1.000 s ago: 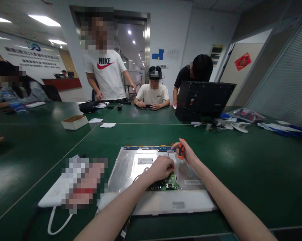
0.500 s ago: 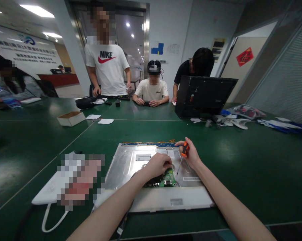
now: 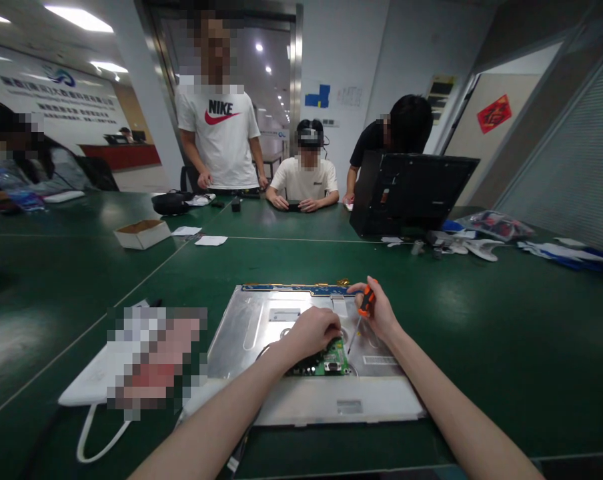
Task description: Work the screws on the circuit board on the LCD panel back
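A flat metal display panel (image 3: 251,313) lies on the green table before me, a narrow blue circuit board (image 3: 281,289) along its far edge. On the panel's middle rests a green circuit board (image 3: 334,357), partly covered by my left hand (image 3: 317,328). That hand's fingers are curled closed at the board's far side; what they pinch is hidden. In my right hand (image 3: 380,313) is a screwdriver (image 3: 367,300) with an orange and black handle. Its thin shaft slants down to the left, the tip beside the green board's right edge; contact cannot be made out.
A white device with a cable (image 3: 89,380) lies left of the panel. Farther off are an open cardboard box (image 3: 142,235), white paper (image 3: 211,241) and a large black monitor (image 3: 416,190). Several people are around the table's far side.
The screwdriver tip has moved slightly left and down, closer to the green board's right edge. My left hand stays on the board, and the view has shifted a little.
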{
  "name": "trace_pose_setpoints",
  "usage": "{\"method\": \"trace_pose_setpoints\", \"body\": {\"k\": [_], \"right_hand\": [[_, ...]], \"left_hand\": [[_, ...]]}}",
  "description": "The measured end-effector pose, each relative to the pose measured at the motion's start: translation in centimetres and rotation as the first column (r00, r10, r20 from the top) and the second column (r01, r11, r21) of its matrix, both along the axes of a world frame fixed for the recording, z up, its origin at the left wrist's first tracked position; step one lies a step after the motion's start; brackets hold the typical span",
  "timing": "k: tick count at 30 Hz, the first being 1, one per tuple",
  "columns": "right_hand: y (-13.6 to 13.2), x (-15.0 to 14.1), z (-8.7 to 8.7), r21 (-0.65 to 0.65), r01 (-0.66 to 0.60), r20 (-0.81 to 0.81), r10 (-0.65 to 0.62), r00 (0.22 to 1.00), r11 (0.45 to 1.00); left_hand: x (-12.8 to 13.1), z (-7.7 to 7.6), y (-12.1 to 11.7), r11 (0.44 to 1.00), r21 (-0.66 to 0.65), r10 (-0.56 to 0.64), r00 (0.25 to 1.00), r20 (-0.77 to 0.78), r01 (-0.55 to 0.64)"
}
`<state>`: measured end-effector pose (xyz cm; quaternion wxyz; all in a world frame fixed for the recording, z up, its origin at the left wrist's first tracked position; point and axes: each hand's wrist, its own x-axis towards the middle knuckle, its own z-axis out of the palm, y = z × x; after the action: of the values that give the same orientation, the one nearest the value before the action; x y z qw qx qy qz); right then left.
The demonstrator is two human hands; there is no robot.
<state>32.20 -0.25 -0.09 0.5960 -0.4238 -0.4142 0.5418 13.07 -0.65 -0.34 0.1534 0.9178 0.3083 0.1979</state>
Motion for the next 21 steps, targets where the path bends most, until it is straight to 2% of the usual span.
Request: {"method": "trace_pose_setpoints", "body": {"k": [12, 21], "right_hand": [[-0.29, -0.35, 0.31, 0.034, -0.003, 0.033, 0.002, 0.999, 0.999], [-0.52, -0.45, 0.71, 0.033, -0.002, 0.049, 0.001, 0.999, 0.999]], "left_hand": [[-0.07, 0.31, -0.66, 0.995, 0.097, -0.028, 0.999, -0.02, 0.03], [0.02, 0.15, -0.6, 0.999, 0.035, 0.012, 0.999, 0.043, -0.014]]}}
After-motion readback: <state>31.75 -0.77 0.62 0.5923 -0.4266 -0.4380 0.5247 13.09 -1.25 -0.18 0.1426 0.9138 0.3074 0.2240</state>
